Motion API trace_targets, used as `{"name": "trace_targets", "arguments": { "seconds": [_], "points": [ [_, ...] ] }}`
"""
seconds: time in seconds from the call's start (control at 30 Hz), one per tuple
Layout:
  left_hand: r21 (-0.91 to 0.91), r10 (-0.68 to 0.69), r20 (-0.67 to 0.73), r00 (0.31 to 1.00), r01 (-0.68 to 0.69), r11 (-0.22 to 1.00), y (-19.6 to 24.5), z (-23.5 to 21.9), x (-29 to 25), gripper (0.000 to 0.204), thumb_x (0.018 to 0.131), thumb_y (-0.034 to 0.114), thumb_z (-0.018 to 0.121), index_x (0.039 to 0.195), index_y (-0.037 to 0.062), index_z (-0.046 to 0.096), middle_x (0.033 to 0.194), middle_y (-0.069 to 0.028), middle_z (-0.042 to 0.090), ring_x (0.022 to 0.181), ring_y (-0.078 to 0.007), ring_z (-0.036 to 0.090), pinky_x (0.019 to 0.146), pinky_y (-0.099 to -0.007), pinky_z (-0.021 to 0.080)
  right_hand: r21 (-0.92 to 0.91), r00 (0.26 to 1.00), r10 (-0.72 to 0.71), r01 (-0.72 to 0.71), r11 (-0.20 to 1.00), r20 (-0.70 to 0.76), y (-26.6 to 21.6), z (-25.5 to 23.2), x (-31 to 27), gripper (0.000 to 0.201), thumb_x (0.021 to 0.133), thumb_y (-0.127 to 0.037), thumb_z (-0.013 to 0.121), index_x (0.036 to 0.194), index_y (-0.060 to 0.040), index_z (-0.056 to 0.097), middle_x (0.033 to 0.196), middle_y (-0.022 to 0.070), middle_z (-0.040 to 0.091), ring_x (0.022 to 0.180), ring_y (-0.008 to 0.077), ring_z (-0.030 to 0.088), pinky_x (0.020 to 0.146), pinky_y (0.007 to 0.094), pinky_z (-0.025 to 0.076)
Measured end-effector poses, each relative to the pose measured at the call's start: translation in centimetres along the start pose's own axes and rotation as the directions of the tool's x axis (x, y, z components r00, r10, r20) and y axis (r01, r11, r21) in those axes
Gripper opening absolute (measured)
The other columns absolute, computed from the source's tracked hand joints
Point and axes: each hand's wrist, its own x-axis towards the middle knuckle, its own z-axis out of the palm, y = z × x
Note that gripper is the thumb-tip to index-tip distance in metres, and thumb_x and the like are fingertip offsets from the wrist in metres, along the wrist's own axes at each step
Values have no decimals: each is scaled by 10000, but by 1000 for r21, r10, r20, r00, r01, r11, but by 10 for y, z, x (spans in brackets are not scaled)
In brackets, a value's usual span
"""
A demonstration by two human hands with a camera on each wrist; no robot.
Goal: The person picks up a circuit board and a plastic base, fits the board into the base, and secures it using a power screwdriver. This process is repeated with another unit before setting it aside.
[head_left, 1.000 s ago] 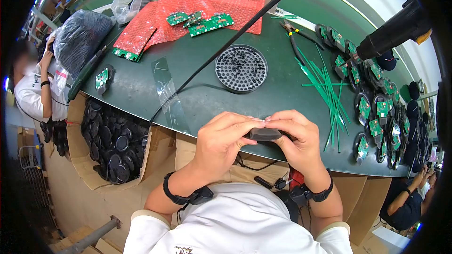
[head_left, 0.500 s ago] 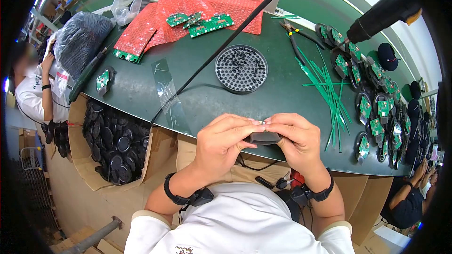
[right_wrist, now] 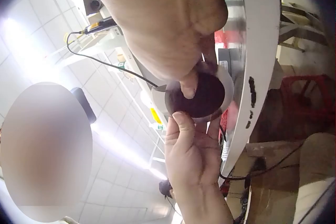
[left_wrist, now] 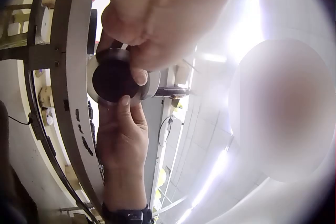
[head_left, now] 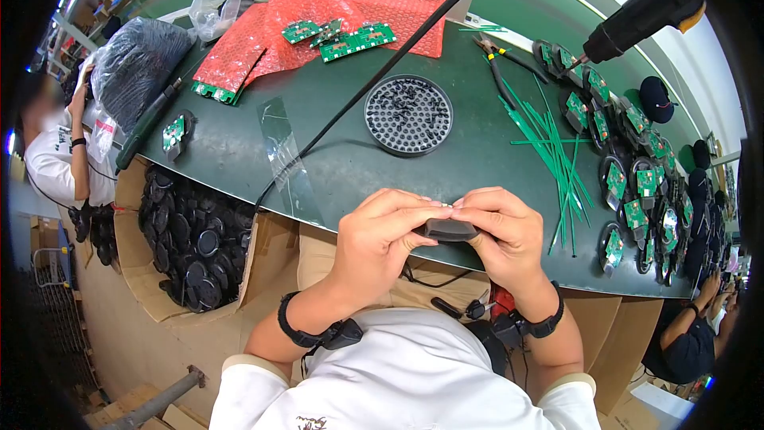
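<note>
My left hand (head_left: pixel 380 237) and right hand (head_left: pixel 507 236) meet in front of my body at the bench's near edge. Between them they grip a round black plastic housing (head_left: pixel 448 229), seen nearly edge-on in the head view. Its dark disc-shaped face (left_wrist: pixel 111 80) shows in the left wrist view, with a thumb from each hand against it. The same face (right_wrist: pixel 206 98) appears in the right wrist view. Fingers of both hands come together over the far edge, where a small pale bit shows between the fingertips; the fingers hide the rest of that side.
A round tray (head_left: pixel 408 115) of small black parts sits ahead. Green strips (head_left: pixel 549 143), pliers (head_left: pixel 495 72) and housings with circuit boards (head_left: pixel 637 215) lie rightward, below a hanging black tool (head_left: pixel 645 16). A cable (head_left: pixel 350 103) crosses above. Left are red bubble wrap (head_left: pixel 358 0) and a carton (head_left: pixel 131 271) of black parts.
Both hands keep their hold on the black housing near the same spot, with slight shifts of the fingers and the housing's tilt. The hanging tool has swung up and left.
</note>
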Motion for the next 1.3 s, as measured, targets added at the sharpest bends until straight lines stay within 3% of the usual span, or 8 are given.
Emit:
{"name": "trace_targets", "arguments": {
  "seconds": [0.2, 0.33, 0.4, 0.57, 0.63, 0.73, 0.93, 1.3],
  "points": [
    [-111, -83, -16, 996, 81, 990, 2, 1, -4, 329, 827, -74, 759, 1126, 49, 818, 1105, -144, 774, 1086, -304, 753, 937, -386, 608, -109, 993, -115, 114, 988, -1, 0, 2, 0, 410, 692, 90, 785, 1077, -47, 822, 1014, 96, 758, 949, 285, 749, 829, 377, 611],
    [-66, -2, -76, 997, -3, 998, -12, 9, -4, 271, 814, -95, 742, 1035, 42, 818, 1112, -150, 769, 1105, -311, 748, 911, -391, 625, -255, 974, -226, 226, 940, 29, 0, -2, 4, 392, 695, 85, 769, 1066, -36, 812, 1005, 92, 749, 932, 300, 749, 828, 383, 617],
    [269, 260, -105, 960, -224, 937, -21, 12, -6, 334, 745, -60, 802, 1052, 74, 792, 1118, -109, 752, 1123, -306, 737, 840, -376, 646, -301, 974, -214, 226, 926, 72, -3, -5, 3, 388, 702, 86, 759, 1069, -30, 807, 1020, 95, 741, 954, 306, 746, 832, 389, 620],
    [297, 216, -21, 976, -200, 934, -30, 10, -32, 359, 740, 20, 828, 1089, 100, 799, 1107, -90, 730, 1166, -320, 720, 884, -386, 639, -383, 967, -80, 170, 908, 240, -20, -12, -8, 432, 700, 91, 733, 1116, -14, 784, 1097, 117, 706, 1081, 337, 720, 861, 420, 624],
    [363, 235, 110, 966, -259, 895, -26, 3, -33, 368, 762, 92, 846, 1125, 72, 794, 1132, -94, 724, 1176, -326, 706, 891, -403, 639, -400, 951, -1, 132, 907, 310, -25, -13, -10, 484, 681, 88, 722, 1152, -9, 769, 1177, 138, 671, 1179, 366, 677, 900, 445, 618],
    [355, 171, 124, 977, -205, 912, -9, 2, -35, 500, 669, 159, 916, 1145, 78, 784, 1141, -101, 727, 1181, -347, 711, 925, -429, 638, -419, 950, -2, 139, 897, 312, -27, -11, -11, 527, 669, 79, 719, 1187, -9, 759, 1221, 148, 653, 1200, 384, 659, 926, 457, 609],
    [406, 277, 118, 954, -301, 863, -23, 8, -39, 493, 710, 209, 893, 1157, 35, 776, 1177, -117, 717, 1163, -343, 693, 933, -425, 627, -418, 946, 2, 142, 897, 325, -28, -12, -12, 532, 673, 71, 727, 1198, -9, 760, 1223, 147, 648, 1204, 396, 650, 928, 459, 610],
    [407, 180, 140, 974, -222, 886, -20, 7, -39, 611, 729, 260, 887, 1266, 18, 726, 1366, -171, 667, 1178, -364, 680, 999, -445, 606, -400, 926, -9, 172, 900, 377, -25, -17, -8, 513, 682, 53, 734, 1190, -16, 762, 1204, 135, 647, 1196, 377, 655, 893, 447, 621]
  ]
}}
